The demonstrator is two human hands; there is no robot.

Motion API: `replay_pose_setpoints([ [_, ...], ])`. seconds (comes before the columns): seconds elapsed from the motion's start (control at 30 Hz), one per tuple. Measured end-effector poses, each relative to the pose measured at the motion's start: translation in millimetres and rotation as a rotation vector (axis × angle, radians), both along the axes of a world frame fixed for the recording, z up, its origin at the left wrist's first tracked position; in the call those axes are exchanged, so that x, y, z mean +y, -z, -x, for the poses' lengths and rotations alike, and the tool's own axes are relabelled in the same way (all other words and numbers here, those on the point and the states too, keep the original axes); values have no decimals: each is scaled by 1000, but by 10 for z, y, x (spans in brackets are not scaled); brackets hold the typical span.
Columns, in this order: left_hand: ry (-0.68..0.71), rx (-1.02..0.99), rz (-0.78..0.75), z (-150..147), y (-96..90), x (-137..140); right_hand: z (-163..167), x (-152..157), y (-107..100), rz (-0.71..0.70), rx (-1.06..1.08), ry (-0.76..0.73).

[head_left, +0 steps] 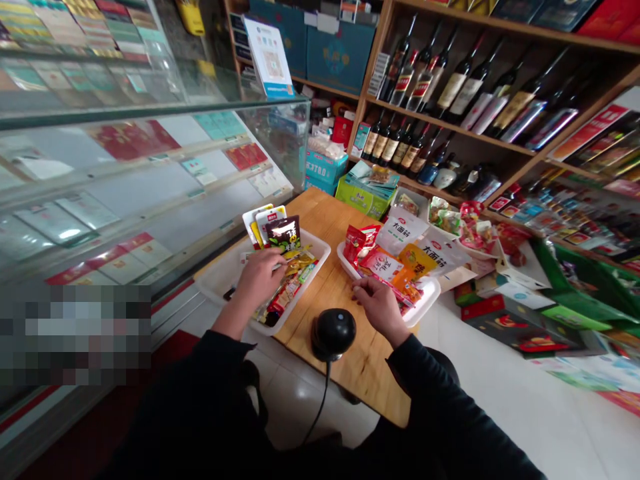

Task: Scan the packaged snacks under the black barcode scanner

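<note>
My left hand point(259, 279) reaches into the left white tray point(320, 250), its fingers bent together over small snack packets point(290, 287). Whatever they pinch is hidden. A dark snack bag point(284, 233) and white-and-yellow packs point(265, 220) stand upright at that tray's far end. My right hand point(381, 308) is closed, thumb and fingertips together, at the near left edge of the right white tray point(427, 293). I cannot make out anything between those fingers. Red snack packets point(361, 243), an orange pouch point(409, 283) and silver-white pouches point(400, 230) fill this tray.
Between the trays, nearer me, a black rounded device point(334, 333) with a cable stands on the wooden table point(373, 377). A glass display counter point(150, 113) runs along the left. Behind are bottle shelves point(450, 120) and a green box point(363, 193); more cartons point(515, 327) lie right.
</note>
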State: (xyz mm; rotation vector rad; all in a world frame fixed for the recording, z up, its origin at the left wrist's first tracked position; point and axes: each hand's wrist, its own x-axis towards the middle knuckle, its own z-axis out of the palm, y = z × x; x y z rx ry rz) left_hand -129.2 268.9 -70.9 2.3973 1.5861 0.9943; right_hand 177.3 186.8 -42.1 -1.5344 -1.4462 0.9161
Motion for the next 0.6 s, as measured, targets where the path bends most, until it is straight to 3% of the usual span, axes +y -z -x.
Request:
replay_pose_setpoints([
  [0.1,126,25,-18,-20,124,41,90,149,-25,7,-15,-37],
  [0.27,90,56,74,27,288,111,160,357,-39,-4,-15,-21],
  [0.47,94,-20,46,186,243,79,257,429,-35,30,25,-42],
  [0.6,129,51,126,145,268,48,347,400,-39,38,32,-83],
])
